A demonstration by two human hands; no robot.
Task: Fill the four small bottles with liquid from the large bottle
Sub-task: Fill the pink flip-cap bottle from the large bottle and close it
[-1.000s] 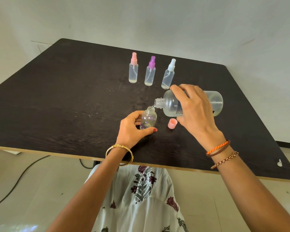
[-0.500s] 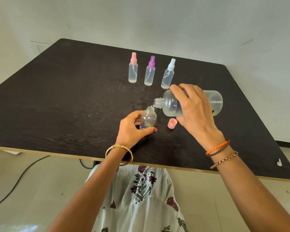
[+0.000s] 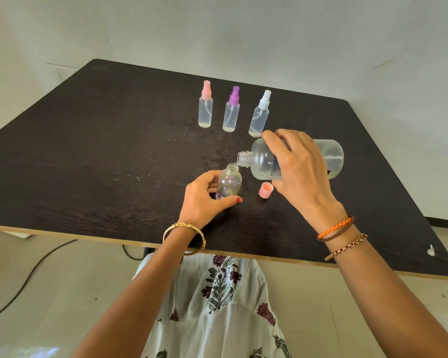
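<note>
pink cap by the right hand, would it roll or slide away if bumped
Probably slides rather than rolls: the pink cap stands on one flat end on the table. It looks small and hollow, so likely very light. Knocked onto its side, its round wall could roll.

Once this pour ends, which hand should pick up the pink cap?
Probably the right hand: the pink cap lies just beneath it, though it first must set down the large bottle.

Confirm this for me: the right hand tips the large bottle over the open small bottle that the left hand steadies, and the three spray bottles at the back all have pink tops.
Wrong on the tops. The head view shows the three spray bottles with one pink top, one purple top and one white top. The rest stands: the right hand tips the large bottle over the open small bottle, which the left hand steadies.
</note>
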